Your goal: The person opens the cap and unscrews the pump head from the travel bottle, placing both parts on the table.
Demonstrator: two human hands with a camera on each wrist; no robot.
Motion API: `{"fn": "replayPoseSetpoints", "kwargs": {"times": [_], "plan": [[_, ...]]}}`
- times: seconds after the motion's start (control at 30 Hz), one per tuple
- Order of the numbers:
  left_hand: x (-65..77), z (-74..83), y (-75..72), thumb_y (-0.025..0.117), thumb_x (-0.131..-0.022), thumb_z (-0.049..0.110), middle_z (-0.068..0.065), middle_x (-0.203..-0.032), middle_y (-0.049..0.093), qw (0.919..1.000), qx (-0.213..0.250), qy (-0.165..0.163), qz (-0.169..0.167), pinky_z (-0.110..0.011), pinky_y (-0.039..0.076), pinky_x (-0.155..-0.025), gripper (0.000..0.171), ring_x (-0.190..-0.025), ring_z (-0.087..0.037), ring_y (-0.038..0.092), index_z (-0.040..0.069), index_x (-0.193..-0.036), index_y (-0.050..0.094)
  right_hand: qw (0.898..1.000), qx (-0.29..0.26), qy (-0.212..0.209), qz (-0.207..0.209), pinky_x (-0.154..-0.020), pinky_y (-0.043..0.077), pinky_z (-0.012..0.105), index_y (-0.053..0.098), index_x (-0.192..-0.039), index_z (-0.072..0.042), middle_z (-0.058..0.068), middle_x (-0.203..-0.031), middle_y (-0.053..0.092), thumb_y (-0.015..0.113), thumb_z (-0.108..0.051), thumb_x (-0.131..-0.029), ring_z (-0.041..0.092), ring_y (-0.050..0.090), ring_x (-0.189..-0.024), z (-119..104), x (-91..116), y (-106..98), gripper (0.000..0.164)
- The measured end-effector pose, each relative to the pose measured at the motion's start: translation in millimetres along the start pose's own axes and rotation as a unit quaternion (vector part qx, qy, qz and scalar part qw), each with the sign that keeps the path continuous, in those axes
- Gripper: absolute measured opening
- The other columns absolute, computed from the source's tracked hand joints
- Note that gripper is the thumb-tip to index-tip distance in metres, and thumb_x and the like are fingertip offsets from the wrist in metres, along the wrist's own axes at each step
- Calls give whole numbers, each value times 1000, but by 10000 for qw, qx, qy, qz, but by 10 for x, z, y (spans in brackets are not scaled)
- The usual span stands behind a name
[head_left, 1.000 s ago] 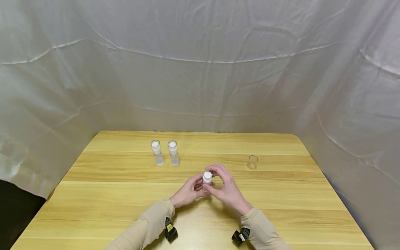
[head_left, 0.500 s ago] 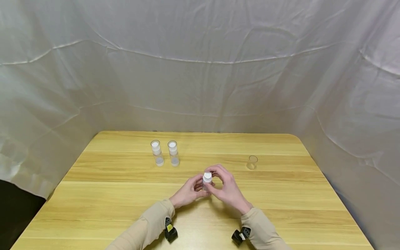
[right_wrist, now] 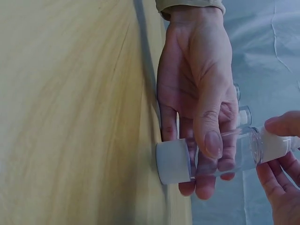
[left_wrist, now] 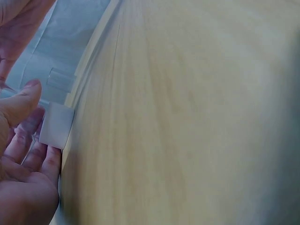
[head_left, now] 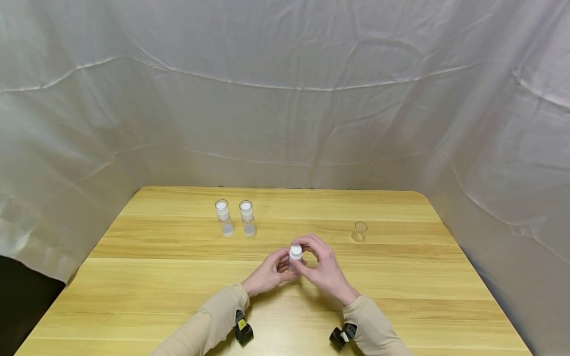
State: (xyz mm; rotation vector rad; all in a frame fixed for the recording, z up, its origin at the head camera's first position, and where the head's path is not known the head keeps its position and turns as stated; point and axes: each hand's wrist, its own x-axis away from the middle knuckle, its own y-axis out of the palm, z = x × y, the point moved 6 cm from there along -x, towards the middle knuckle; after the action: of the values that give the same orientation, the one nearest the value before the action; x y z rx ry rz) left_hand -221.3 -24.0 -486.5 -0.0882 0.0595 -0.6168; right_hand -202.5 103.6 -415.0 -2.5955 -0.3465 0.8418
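A small pump bottle with a clear body, a white base and a white collar and top (head_left: 296, 251) stands upright between both hands, its base (right_wrist: 173, 161) at or very near the tabletop. My left hand (head_left: 269, 271) grips the clear lower body, thumb on one side and fingers on the other. Higher up, my right hand (head_left: 324, 267) pinches the white collar (right_wrist: 274, 145) between thumb and fingers. In the left wrist view, the left hand (left_wrist: 28, 183) holds just above the white base (left_wrist: 57, 125). A clear cup-shaped cap (head_left: 359, 231) sits apart on the right.
Two similar bottles, one on the left (head_left: 224, 218) and another beside it (head_left: 247, 218), stand upright toward the back with clear caps on. The wooden table (head_left: 156, 277) ends at a grey fabric curtain (head_left: 285, 123) behind and at the sides.
Both hands stay in place around the bottle. The right thumb and fingers shift slightly at the white collar; the other bottles and the loose cap stay where they were.
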Motion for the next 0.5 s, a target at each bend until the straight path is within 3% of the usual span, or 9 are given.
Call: {"fn": "replayPoseSetpoints", "kwargs": {"times": [0.3, 0.5], "plan": [[-8, 4, 1, 67, -93, 3, -28, -137, 60, 10000, 23, 66, -46, -48, 40, -121, 49, -132, -42, 55, -10, -136, 47, 9999, -31, -76, 84, -99, 58, 28, 61, -123, 2, 15, -114, 66, 80, 1, -80, 13, 62, -105, 12, 8, -4, 48], [-4, 3, -3, 68, -93, 3, -27, -138, 60, 10000, -3, 31, -36, -49, 39, -122, 50, -134, -41, 54, -8, -136, 47, 9998, 1, -120, 173, -94, 60, 27, 63, -118, 0, 11, -109, 66, 79, 0, -82, 12, 64, -99, 11, 8, -12, 39]]}}
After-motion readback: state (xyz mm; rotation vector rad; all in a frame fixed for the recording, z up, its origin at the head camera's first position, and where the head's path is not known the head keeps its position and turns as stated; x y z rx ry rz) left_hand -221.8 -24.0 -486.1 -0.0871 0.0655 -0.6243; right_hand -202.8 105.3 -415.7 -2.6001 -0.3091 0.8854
